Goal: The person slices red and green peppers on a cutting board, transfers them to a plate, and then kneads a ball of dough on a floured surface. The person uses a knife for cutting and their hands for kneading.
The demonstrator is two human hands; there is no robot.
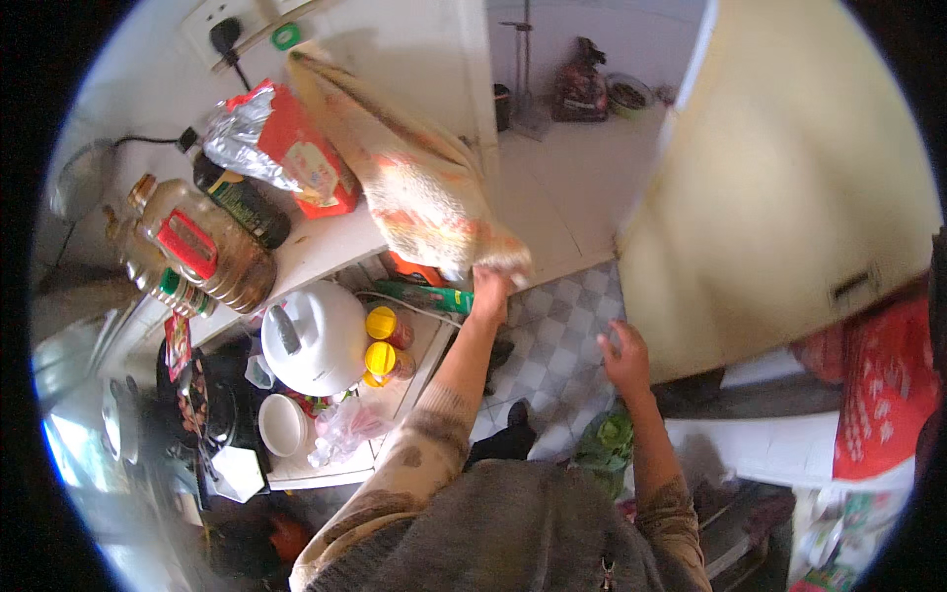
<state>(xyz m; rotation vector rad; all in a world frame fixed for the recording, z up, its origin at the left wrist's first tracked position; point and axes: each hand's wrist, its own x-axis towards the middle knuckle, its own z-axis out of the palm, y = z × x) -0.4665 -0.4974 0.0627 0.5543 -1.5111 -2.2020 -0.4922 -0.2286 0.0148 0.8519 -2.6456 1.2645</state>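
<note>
My left hand [490, 292] is closed on the lower end of a cream and orange cloth towel [422, 192], which stretches up to the wall near the socket. My right hand [625, 359] is held over the floor with its fingers apart and nothing in it, close to a cream door panel [769, 185]. Just below my left hand lie a green box [425, 296] and an orange object [414, 270]. A white rice cooker [314, 337] stands on the counter left of my left forearm, with two yellow-lidded jars [381, 359] beside it.
A red box [318, 166], a dark bottle [244, 200] and a large oil jug [207, 244] stand on the ledge. Beyond the rice cooker are a white bowl [282, 425] and a dark pan [196, 399] holding food. Leafy greens [607, 444] lie low, near my right forearm.
</note>
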